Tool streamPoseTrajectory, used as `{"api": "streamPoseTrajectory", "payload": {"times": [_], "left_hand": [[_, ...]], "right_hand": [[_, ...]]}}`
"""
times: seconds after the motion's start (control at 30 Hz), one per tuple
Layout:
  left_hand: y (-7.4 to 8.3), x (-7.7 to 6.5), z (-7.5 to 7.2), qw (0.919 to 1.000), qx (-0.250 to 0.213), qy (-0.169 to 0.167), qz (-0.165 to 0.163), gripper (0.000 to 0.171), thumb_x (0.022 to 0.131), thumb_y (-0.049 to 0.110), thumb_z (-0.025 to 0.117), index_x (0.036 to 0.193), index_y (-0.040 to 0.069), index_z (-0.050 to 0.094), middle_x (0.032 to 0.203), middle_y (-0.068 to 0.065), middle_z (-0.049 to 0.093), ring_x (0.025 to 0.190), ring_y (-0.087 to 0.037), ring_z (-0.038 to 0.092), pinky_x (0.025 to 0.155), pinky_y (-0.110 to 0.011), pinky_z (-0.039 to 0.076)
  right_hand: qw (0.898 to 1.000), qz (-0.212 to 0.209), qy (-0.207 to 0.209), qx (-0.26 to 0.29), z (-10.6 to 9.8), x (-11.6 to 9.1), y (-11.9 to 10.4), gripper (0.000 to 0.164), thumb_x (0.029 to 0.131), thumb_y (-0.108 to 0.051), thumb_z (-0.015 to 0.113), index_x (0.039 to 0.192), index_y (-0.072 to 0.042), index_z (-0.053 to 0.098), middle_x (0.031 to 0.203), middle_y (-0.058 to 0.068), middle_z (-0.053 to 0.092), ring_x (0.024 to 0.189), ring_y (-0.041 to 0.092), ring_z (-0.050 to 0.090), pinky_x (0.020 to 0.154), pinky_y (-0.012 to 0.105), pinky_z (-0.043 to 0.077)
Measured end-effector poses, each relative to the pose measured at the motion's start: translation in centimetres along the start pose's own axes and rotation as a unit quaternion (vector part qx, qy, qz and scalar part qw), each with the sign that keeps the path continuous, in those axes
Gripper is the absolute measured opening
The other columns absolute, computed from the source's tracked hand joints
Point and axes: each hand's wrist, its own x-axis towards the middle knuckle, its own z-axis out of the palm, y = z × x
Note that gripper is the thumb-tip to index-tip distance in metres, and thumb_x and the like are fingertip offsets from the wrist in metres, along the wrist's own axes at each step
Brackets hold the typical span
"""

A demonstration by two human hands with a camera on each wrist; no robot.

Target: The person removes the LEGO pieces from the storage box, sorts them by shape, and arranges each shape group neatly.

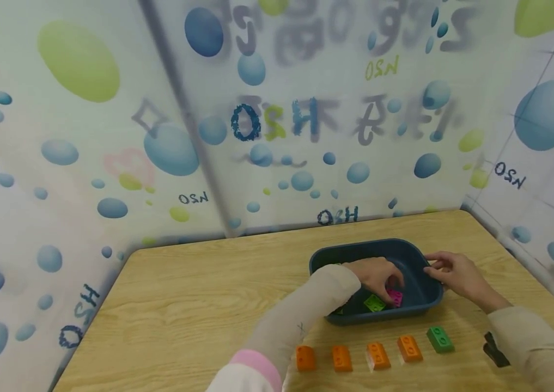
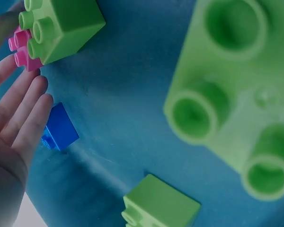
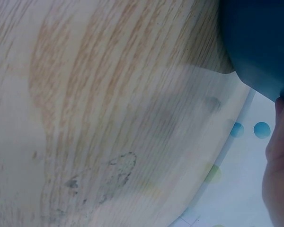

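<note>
My left hand [image 1: 377,275] reaches down into a dark blue plastic bin [image 1: 365,250]. Its thumb and index finger pinch a pink toy building brick [image 1: 395,297] on the bin's floor, while the other fingers stretch out fairly straight. Right beside the pink brick lies a lime green brick [image 1: 373,303]. The left wrist view also shows a small blue brick [image 2: 61,127], another lime brick [image 2: 163,201] and a large, close lime brick [image 2: 227,85] in the bin. At the bin's right end, my right hand [image 1: 460,276] grips the rim with thumb and fingers.
In front of the bin, several orange bricks [image 1: 341,358] and a green brick [image 1: 440,339] form a row on the wooden table [image 1: 198,305]. A small black object [image 1: 494,349] lies by the right sleeve. Patterned curtain-like walls [image 1: 277,179] border the table.
</note>
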Motion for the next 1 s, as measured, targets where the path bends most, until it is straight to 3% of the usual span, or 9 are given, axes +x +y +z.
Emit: {"api": "streamPoseTrajectory", "payload": {"times": [0.3, 0.5, 0.77, 1.0], "left_hand": [[0.4, -0.5, 0.1, 0.9997, -0.016, 0.009, 0.015, 0.03, 0.073, 0.026, 0.073, 0.101, 0.018, 0.064, 0.085, 0.012, 0.058, 0.075, 0.004, 0.052, 0.064, -0.007, 0.039], [0.9, -1.0, -1.6, 0.9991, -0.026, 0.026, 0.02, 0.029, 0.074, 0.027, 0.072, 0.1, 0.019, 0.063, 0.083, 0.013, 0.056, 0.074, 0.004, 0.051, 0.064, -0.007, 0.039], [0.0, -3.4, -3.0, 0.9959, 0.026, 0.07, 0.051, 0.033, 0.078, 0.031, 0.066, 0.108, 0.016, 0.061, 0.088, 0.011, 0.053, 0.076, 0.002, 0.048, 0.066, -0.008, 0.038], [0.6, -6.3, -3.4, 0.9934, 0.027, 0.109, 0.023, 0.035, 0.08, 0.032, 0.064, 0.112, 0.018, 0.058, 0.092, 0.009, 0.048, 0.083, -0.005, 0.048, 0.068, -0.008, 0.036]], "right_hand": [[1.0, -0.005, -0.004, -0.005, 0.1, -0.3, -0.2, 0.04, 0.085, -0.015, 0.059, 0.113, 0.013, 0.05, 0.084, 0.015, 0.062, 0.057, 0.013, 0.055, 0.048, 0.027, 0.047], [1.0, -0.005, -0.008, -0.005, -0.1, -0.4, -0.2, 0.041, 0.086, -0.015, 0.059, 0.114, 0.013, 0.049, 0.084, 0.015, 0.061, 0.058, 0.013, 0.055, 0.049, 0.028, 0.048], [1.0, -0.003, -0.012, -0.001, -0.1, -0.1, -0.3, 0.043, 0.086, -0.017, 0.058, 0.114, 0.013, 0.048, 0.084, 0.015, 0.061, 0.058, 0.013, 0.055, 0.048, 0.028, 0.047], [1.0, -0.007, -0.013, 0.002, -0.2, -0.2, -0.3, 0.042, 0.086, -0.017, 0.059, 0.114, 0.013, 0.049, 0.084, 0.015, 0.061, 0.056, 0.01, 0.053, 0.048, 0.029, 0.047]]}}
